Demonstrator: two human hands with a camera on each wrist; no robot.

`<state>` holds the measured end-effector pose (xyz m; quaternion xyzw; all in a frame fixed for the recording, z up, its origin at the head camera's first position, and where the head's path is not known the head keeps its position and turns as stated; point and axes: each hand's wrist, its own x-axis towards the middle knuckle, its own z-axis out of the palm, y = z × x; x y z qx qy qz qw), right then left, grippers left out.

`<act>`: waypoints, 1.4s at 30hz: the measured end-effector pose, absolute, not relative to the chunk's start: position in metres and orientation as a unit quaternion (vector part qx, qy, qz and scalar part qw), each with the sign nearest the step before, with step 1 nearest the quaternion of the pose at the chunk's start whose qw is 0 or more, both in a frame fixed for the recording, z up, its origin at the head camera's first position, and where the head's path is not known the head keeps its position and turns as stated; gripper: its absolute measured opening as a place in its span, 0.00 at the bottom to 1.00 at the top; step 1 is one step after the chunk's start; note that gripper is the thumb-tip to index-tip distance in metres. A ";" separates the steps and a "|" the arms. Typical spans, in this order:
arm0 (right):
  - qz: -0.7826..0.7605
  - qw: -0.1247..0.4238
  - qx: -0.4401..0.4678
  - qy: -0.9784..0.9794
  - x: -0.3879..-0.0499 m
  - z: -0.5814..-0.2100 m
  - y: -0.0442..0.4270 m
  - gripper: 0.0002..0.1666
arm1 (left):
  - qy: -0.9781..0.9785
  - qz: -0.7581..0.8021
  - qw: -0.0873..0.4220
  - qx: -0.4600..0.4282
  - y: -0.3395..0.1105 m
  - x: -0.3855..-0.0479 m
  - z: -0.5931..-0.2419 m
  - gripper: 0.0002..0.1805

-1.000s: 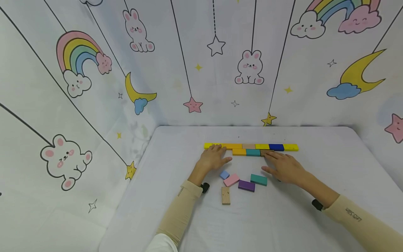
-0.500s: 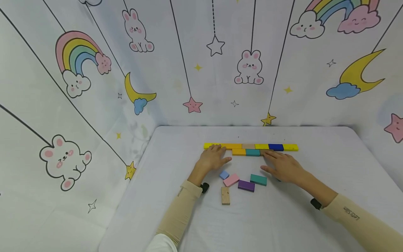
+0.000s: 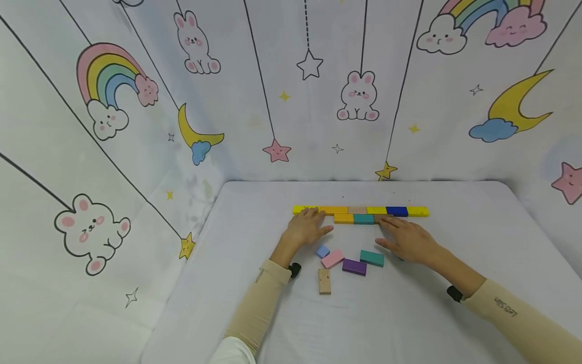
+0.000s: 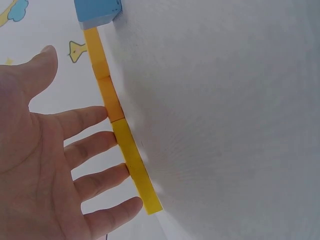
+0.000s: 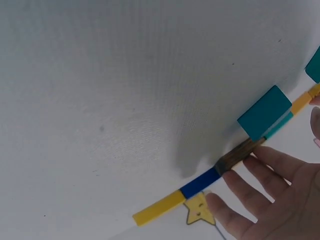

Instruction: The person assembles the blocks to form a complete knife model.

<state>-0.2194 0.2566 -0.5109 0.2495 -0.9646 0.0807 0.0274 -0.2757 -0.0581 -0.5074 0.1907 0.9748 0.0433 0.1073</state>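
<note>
Flat wooden blocks form a long back row on the white table: yellow [image 3: 305,209], orange [image 3: 334,210], pale wood, yellow, dark blue [image 3: 397,211] and yellow [image 3: 418,211]. A shorter row lies against its near side, with an orange block [image 3: 343,218], a teal block [image 3: 364,219] and a brown block [image 5: 241,154]. My left hand [image 3: 305,227] has its fingers spread, their tips touching the yellow and orange blocks at the back row's left end. With fingers extended, my right hand [image 3: 411,238] touches the brown block, covering part of it in the head view.
Loose blocks lie nearer me between the forearms: light blue [image 3: 323,251], pink [image 3: 333,259], purple [image 3: 354,267], green [image 3: 372,258] and natural wood [image 3: 325,281]. Another teal block [image 5: 265,112] appears close to the right hand. A cartoon-printed cloth wall [image 3: 313,116] stands behind the table.
</note>
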 end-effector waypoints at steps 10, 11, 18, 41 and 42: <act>0.096 0.016 0.241 -0.966 -0.218 -0.514 0.258 0.41 | 0.974 0.042 0.107 0.197 -0.059 -0.277 -0.508 0.41; 0.098 0.015 0.239 -0.966 -0.218 -0.513 0.258 0.41 | 0.974 0.042 0.109 0.196 -0.058 -0.278 -0.508 0.42; 0.101 0.011 0.234 -0.967 -0.216 -0.513 0.260 0.40 | 0.974 0.040 0.109 0.197 -0.058 -0.277 -0.507 0.42; 0.098 0.021 0.200 -0.975 -0.167 -0.497 0.273 0.21 | 0.974 0.032 0.108 0.197 -0.058 -0.277 -0.509 0.42; 0.098 0.021 0.198 -0.975 -0.164 -0.498 0.273 0.21 | 0.974 0.031 0.109 0.197 -0.058 -0.277 -0.509 0.42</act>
